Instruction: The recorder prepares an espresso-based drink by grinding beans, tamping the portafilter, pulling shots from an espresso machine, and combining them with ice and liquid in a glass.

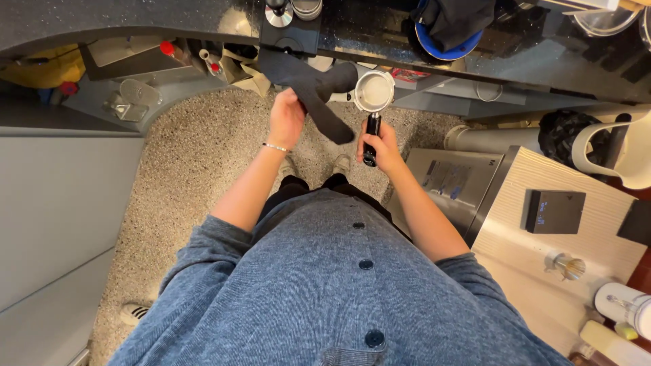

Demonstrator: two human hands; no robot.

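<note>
My right hand (385,148) grips the black handle of a metal portafilter (373,92), its round basket turned up and held in front of the dark counter. A dark grey cloth (313,88) is pinched in my left hand (286,119). The cloth drapes across toward the basket's left rim and hangs down between my two hands. A thin bracelet sits on my left wrist. Below, my blue-grey buttoned top fills the lower view.
A black speckled counter (135,17) curves along the top, with shelves of bottles and containers under it. At right, a pale wooden surface (522,257) carries a small black box (554,211) and bottles. A steel bin (451,179) stands beside it. The floor is speckled.
</note>
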